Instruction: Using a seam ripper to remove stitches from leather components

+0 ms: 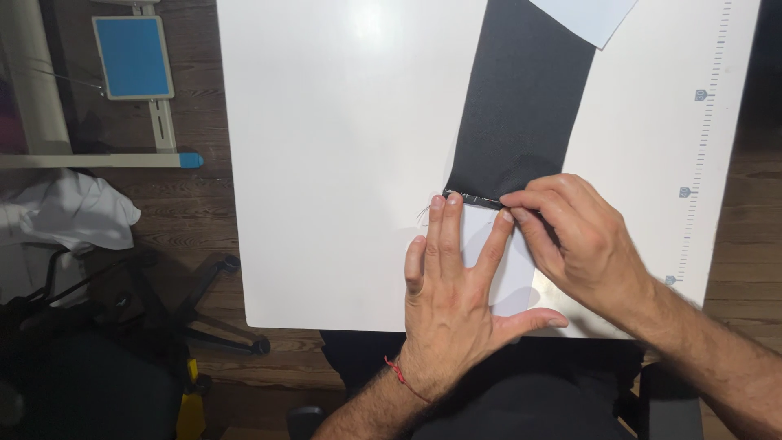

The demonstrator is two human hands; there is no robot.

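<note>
A long strip of black fabric [521, 106] lies on the white table [326, 163], running from the far edge toward me. My left hand [452, 301] rests flat, fingers spread, just below the strip's near edge, its fingertips touching that edge. My right hand [578, 240] pinches the same near edge between thumb and forefinger at its right end. A thin pale line, perhaps a thread or a pin, runs along the edge between the two hands; I cannot make out which.
A white sheet [590, 16] overlaps the strip at the far edge. A printed ruler scale [702, 130] runs along the table's right side. On the wooden floor to the left are a blue pedal-like plate [132, 55], white cloth [73, 212] and a chair base [212, 326].
</note>
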